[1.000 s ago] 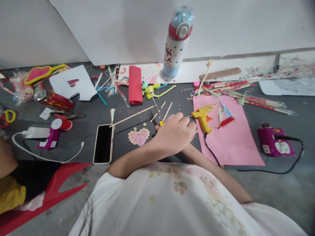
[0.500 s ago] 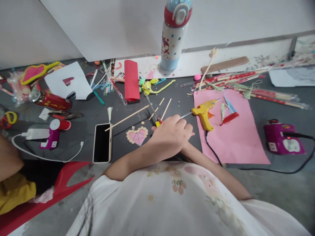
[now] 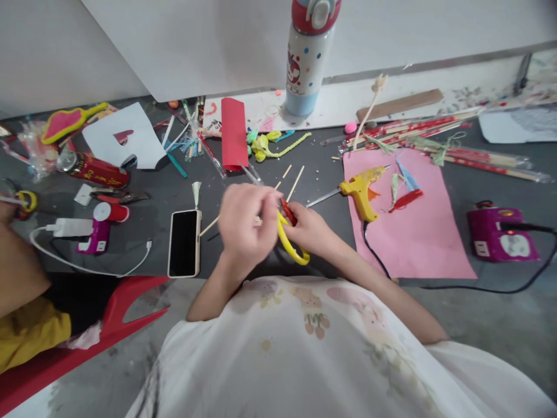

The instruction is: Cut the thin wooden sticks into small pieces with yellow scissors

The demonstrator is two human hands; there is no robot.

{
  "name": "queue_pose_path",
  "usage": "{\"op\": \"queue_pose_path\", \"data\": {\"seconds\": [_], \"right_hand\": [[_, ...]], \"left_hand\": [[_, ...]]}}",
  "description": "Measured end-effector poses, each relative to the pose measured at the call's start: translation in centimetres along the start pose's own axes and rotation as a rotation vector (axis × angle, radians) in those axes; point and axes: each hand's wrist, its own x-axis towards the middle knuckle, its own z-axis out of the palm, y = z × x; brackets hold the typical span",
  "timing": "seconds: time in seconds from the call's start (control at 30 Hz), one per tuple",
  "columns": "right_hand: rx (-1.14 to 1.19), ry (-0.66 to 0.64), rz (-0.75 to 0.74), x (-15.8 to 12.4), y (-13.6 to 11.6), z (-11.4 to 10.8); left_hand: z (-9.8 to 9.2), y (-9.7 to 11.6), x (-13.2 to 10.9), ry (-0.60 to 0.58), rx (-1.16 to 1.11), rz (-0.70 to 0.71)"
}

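My left hand [image 3: 249, 223] is blurred, with its fingers curled beside the scissors; whatever it may grip is hidden. In my right hand [image 3: 311, 229] are scissors with red and yellow handles [image 3: 292, 247], their blades pointing up and left towards the red paper [image 3: 234, 133]. A thin wooden stick [image 3: 209, 226] shows between the phone [image 3: 184, 242] and my left hand, its other part hidden. Two short sticks [image 3: 295, 184] lie beyond my hands. To the right, a yellow glue gun [image 3: 362, 188] rests on pink paper [image 3: 422, 238].
A bottle [image 3: 308, 69] stands at the back. At left are a red can [image 3: 98, 171], pliers [image 3: 122, 196], a thread spool [image 3: 112, 212] and white cable. A purple power block [image 3: 500, 241] sits at right. Another person's arm [image 3: 20, 267] is at the left edge.
My hands, crossed before, are now apart, with my left hand further left. The yellow scissor handle is now exposed. The pink heart is hidden from view. The view has shifted slightly.
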Motion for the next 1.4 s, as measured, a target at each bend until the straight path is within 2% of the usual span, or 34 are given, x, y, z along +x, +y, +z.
{"op": "queue_pose_path", "data": {"seconds": [0.07, 0.13, 0.3, 0.43, 0.6, 1.07, 1.23, 1.4], "right_hand": [[-0.025, 0.002, -0.016, -0.2, 0.0, -0.5], [-0.060, 0.019, -0.045, -0.5, 0.0, -1.2], [-0.159, 0.073, -0.125, -1.4, -0.4, -2.4], [-0.193, 0.109, -0.152, -1.9, -0.8, -3.0], [-0.149, 0.140, -0.136, -2.1, -1.0, -3.5], [-0.208, 0.133, -0.240, -2.4, -1.0, -3.9], [-0.191, 0.102, -0.259, -2.2, -0.8, -3.8], [-0.165, 0.052, -0.219, -1.9, -0.5, -3.7]], "left_hand": [[-0.6, -1.6, -0.4, 0.155, 0.073, -0.083], [-0.4, -2.9, -0.9, 0.210, 0.127, -0.122], [1.0, -3.9, -1.8, 0.109, 0.131, -0.112], [1.5, -3.8, -1.9, 0.130, 0.135, -0.098], [1.2, -3.7, -1.7, 0.122, 0.148, -0.105], [0.0, -2.4, -1.3, 0.093, 0.135, -0.053], [-0.1, -2.7, -1.1, 0.078, 0.126, -0.015], [-0.1, -3.5, -1.1, 0.013, 0.143, 0.022]]}}
